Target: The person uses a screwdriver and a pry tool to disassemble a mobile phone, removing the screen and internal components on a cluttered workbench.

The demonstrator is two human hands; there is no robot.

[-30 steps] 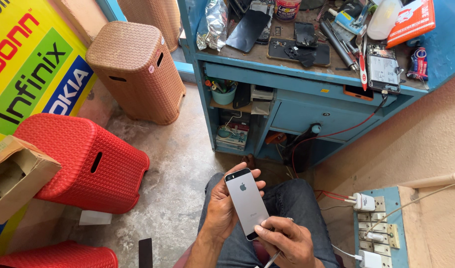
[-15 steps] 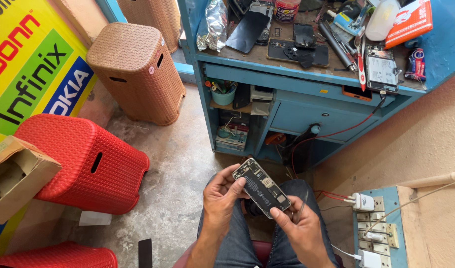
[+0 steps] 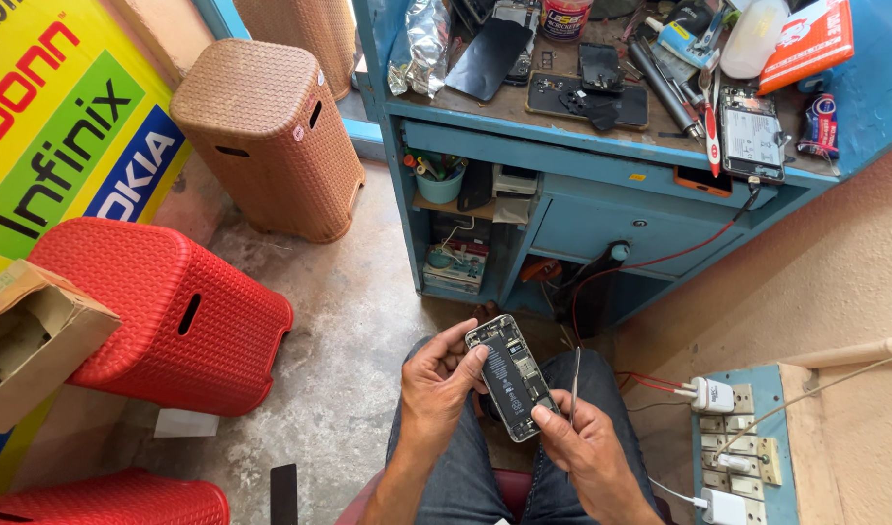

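Black and shiny inside, the open phone (image 3: pixel 512 376) sits over the person's lap, near the blue bench (image 3: pixel 601 146). The left hand (image 3: pixel 444 379) has its grip around the phone. The right hand (image 3: pixel 587 445) pinches thin tweezers (image 3: pixel 573 381) and touches the phone's near end.

Opened phone (image 3: pixel 513 376), its dark battery and circuit board facing up, gripped between the left hand (image 3: pixel 444 381), whose fingers (image 3: pixel 470 365) wrap its upper edge, and the right hand (image 3: pixel 587 442), whose thumb presses its lower end while thin tweezers (image 3: pixel 573 374) project upward beside those fingers.
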